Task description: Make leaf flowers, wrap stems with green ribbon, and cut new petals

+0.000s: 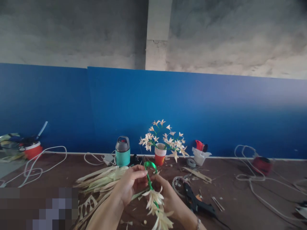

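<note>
A flower stem [149, 182] wrapped in shiny green tape runs down toward me, with pale cream flowers [154, 199] along its lower part. My left hand [135, 180] pinches its upper end between thumb and fingers. A loop of green tape [151, 164] arches from the stem's top over to my right hand [165, 188], which is closed on it; those fingertips are partly hidden behind the stem and flowers. Beyond my hands, paper cups [160, 156] stacked together hold more finished cream flowers [170, 140] on green stems. Dried pale husk strips [103, 179] lie left of my left hand.
A black glue gun [198, 201] with its cord lies at right. A teal-and-grey container [122, 153], a white tissue-lined cup [199, 155] and a red container [262, 165] stand near the blue partition [192, 105]. White cables [251, 182] and scraps cover parts of the brown table.
</note>
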The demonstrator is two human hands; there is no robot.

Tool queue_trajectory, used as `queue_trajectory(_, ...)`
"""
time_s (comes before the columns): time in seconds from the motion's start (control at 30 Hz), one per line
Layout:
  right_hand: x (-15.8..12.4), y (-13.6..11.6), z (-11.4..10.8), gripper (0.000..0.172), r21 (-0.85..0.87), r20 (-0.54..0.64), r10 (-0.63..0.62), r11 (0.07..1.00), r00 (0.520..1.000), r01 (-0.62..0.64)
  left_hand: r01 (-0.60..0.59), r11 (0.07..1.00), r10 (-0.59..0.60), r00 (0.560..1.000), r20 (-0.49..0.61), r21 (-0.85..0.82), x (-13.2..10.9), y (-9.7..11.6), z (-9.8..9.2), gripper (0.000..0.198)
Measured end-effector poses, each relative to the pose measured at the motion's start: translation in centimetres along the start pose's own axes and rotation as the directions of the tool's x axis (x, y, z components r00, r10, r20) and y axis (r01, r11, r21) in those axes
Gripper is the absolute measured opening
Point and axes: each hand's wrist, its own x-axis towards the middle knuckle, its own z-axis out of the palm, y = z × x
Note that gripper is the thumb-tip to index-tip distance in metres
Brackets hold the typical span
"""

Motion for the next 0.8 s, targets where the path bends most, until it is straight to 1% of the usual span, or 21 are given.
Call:
queue_trajectory(0.17, 0.3, 0.7, 0.2, 0.033, 0.093, -0.024, 0.008, 0.996, 1.000, -0.006, -0.020, 0.997, 0.021, 1.000, -0.002, 0.072, 0.4, -0.2, -0.3, 0.028)
queue_trajectory(0.23, 0.3, 1.3, 0.1, 0.035, 0.089, -0.048, -0.014, 0.996, 0.999, 0.018, -0.020, 0.996, 0.020, 1.000, 0.006, 0.082, 0.4, -0.1, -0.3, 0.028)
queue_trajectory(0.3, 0.3, 1.8, 0.0, 0.036, 0.069, -0.043, -0.044, 0.997, 0.998, 0.047, -0.014, 0.996, 0.013, 1.000, 0.009, 0.091, 0.3, -0.1, -0.3, 0.028)
queue_trajectory(0.37, 0.3, 2.3, 0.0, 0.035, 0.065, -0.025, -0.058, 0.996, 0.998, 0.059, -0.014, 0.995, 0.013, 1.000, 0.008, 0.101, 0.3, -0.1, -0.2, 0.028)
queue_trajectory(0.43, 0.3, 2.5, 0.1, 0.032, 0.086, -0.035, -0.058, 0.994, 0.998, 0.061, -0.019, 0.994, 0.018, 1.000, 0.011, 0.106, 0.2, -0.1, -0.2, 0.028)
queue_trajectory(0.6, 0.4, 2.6, 0.7, 0.024, 0.137, -0.104, -0.038, 0.989, 0.994, 0.052, -0.015, 0.997, 0.012, 0.999, 0.041, 0.082, 0.2, -0.2, -0.3, 0.028)
queue_trajectory(0.8, 0.6, 2.1, 0.8, 0.028, 0.217, -0.074, -0.020, 0.975, 0.997, 0.035, -0.024, 0.992, 0.017, 0.998, 0.059, 0.124, 0.0, 0.1, -0.3, 0.029)
